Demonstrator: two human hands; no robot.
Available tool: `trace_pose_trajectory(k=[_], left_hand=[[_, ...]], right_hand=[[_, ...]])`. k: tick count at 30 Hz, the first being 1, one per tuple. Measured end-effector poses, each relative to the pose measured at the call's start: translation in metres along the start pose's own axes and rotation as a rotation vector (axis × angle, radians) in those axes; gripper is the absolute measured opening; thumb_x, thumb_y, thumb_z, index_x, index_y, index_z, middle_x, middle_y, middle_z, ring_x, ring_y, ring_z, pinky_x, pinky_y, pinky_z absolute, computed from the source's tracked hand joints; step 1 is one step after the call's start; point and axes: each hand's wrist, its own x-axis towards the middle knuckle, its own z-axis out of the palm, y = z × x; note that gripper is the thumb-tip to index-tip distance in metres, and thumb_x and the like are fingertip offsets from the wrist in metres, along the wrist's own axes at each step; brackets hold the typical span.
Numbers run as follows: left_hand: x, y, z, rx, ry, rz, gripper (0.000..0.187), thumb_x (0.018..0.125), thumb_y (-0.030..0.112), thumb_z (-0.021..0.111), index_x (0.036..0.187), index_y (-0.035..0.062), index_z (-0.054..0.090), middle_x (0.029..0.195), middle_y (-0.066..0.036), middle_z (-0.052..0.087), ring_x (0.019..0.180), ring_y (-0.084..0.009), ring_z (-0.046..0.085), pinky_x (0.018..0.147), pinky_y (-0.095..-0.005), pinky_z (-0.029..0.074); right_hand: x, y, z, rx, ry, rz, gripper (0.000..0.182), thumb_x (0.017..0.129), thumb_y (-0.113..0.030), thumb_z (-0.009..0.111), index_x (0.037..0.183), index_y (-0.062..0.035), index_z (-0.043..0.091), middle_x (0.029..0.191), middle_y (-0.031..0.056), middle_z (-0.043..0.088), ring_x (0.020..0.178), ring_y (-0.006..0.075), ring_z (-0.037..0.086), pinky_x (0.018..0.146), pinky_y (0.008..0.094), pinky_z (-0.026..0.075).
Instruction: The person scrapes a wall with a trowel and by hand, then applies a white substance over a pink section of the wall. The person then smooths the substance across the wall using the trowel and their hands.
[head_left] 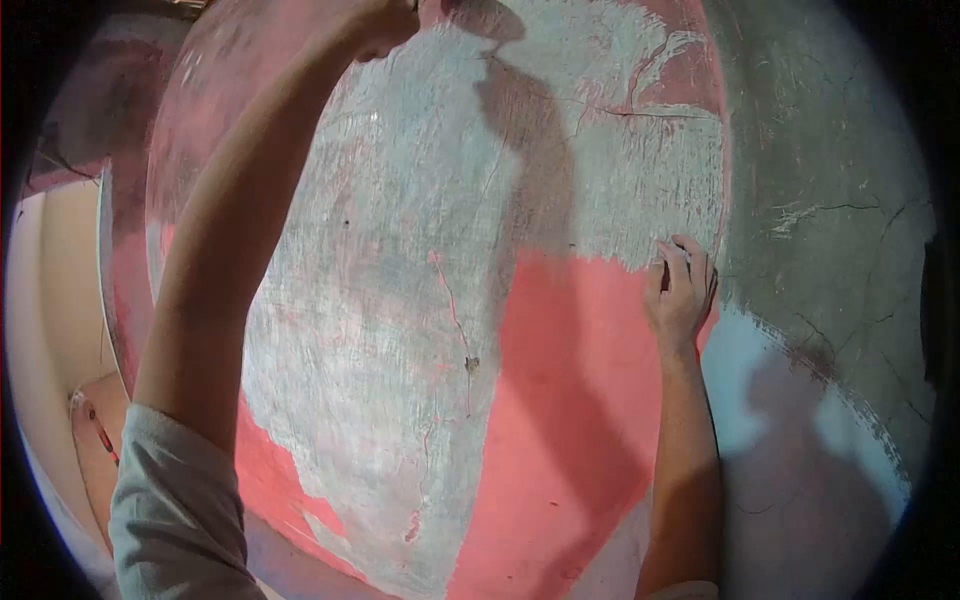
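Observation:
Before me is a wall with a broad, streaky grey-white area [400, 220] and a patch of bright pink paint [570, 400]. My left hand [385, 28] is raised to the top edge of the view, its fingers curled closed close to the wall. What it holds is cut off by the frame, and I cannot tell what it is. A dark shadow falls just right of it. Lower down on the right, my right hand [683, 290] rests against the wall at the upper right edge of the bright pink patch, fingers bent and thumb apart.
Right of the pink border is a grey, cracked wall surface [830, 130], with a pale blue painted area [740, 380] below it. Shadows cross both surfaces. At the far left, a pale recess [70, 300] contains a slim red-and-black object [100, 432].

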Motion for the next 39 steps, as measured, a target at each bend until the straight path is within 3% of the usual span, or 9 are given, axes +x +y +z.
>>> trace_pose_trajectory(k=[3,6,16,19,21,25,28,34,39], left_hand=[[-0.13,0.012,-0.012,-0.221,0.121,0.155,0.035,0.106,0.027,0.056,0.115,0.0011,0.077,0.054,-0.006,0.054,0.04,-0.0191,0.053,0.039,-0.0383,0.046],[-0.099,0.025,-0.019,-0.115,0.286,0.208,0.029,0.103,0.02,0.05,0.093,-0.0001,0.068,0.054,-0.008,0.053,0.04,-0.0179,0.049,0.037,-0.04,0.04],[-0.124,-0.001,0.001,-0.104,0.3,0.279,0.039,0.108,0.031,0.051,0.09,0.0021,0.069,0.053,-0.01,0.058,0.038,-0.0223,0.054,0.04,-0.0401,0.048],[-0.082,0.022,-0.021,0.183,0.4,0.205,0.04,0.109,0.032,0.048,0.093,0.002,0.07,0.052,-0.009,0.054,0.037,-0.0202,0.051,0.036,-0.0403,0.04],[0.042,-0.019,-0.002,0.22,-0.002,0.166,0.035,0.1,0.025,0.055,0.07,0.0072,0.061,0.055,-0.008,0.059,0.045,-0.0212,0.056,0.041,-0.0422,0.044],[-0.075,0.022,-0.019,0.019,0.159,0.009,0.041,0.107,0.036,0.053,0.096,0.0015,0.072,0.055,-0.011,0.058,0.04,-0.0222,0.055,0.04,-0.042,0.042],[-0.081,-0.043,0.027,-0.035,0.443,0.462,0.041,0.107,0.034,0.053,0.102,-0.0017,0.073,0.066,-0.016,0.067,0.044,-0.0285,0.06,0.044,-0.0446,0.046],[-0.012,0.025,-0.005,-0.002,0.182,0.14,0.035,0.102,0.022,0.053,0.11,-0.006,0.072,0.086,-0.026,0.073,0.083,-0.0403,0.075,0.078,-0.0544,0.057],[-0.061,-0.006,0.022,0.284,0.324,0.497,0.036,0.104,0.025,0.053,0.115,-0.0044,0.071,0.08,-0.022,0.071,0.074,-0.0354,0.074,0.069,-0.0509,0.057]], right_hand=[[0.002,-0.002,-0.001,0.003,0.008,-0.01,0.019,0.09,-0.013,0.068,0.109,-0.0117,0.076,0.123,0.0074,0.068,0.108,0.0293,0.064,0.095,0.0451,0.048],[0.003,0.0,0.0,-0.023,0.02,-0.016,0.019,0.09,-0.013,0.068,0.108,-0.0109,0.075,0.122,0.0076,0.068,0.108,0.0292,0.064,0.095,0.0447,0.048],[0.0,0.0,0.002,0.018,0.025,0.002,0.019,0.091,-0.014,0.069,0.108,-0.0102,0.076,0.122,0.0081,0.068,0.108,0.0299,0.064,0.095,0.0457,0.049],[0.001,-0.001,0.0,-0.011,0.026,-0.009,0.019,0.091,-0.015,0.069,0.109,-0.0109,0.076,0.123,0.0071,0.067,0.108,0.0294,0.064,0.095,0.0456,0.048],[0.005,-0.002,-0.001,-0.007,0.025,-0.002,0.019,0.092,-0.016,0.069,0.109,-0.0115,0.076,0.122,0.0062,0.067,0.109,0.0291,0.064,0.095,0.0456,0.048],[0.0,-0.001,0.0,0.015,0.009,0.014,0.019,0.092,-0.015,0.069,0.109,-0.0119,0.076,0.122,0.0046,0.068,0.109,0.0283,0.064,0.096,0.0454,0.048],[0.0,-0.001,-0.002,0.013,0.029,0.004,0.021,0.091,-0.014,0.069,0.111,-0.0119,0.076,0.123,0.004,0.068,0.109,0.028,0.064,0.096,0.0451,0.048],[0.0,-0.001,-0.001,0.028,0.021,0.017,0.02,0.092,-0.014,0.068,0.109,-0.0111,0.077,0.123,0.0056,0.068,0.11,0.0281,0.064,0.097,0.0458,0.049],[0.003,0.001,-0.003,0.007,0.026,-0.002,0.021,0.089,-0.012,0.07,0.109,-0.0108,0.077,0.122,0.0066,0.069,0.11,0.0287,0.064,0.097,0.0457,0.049]])
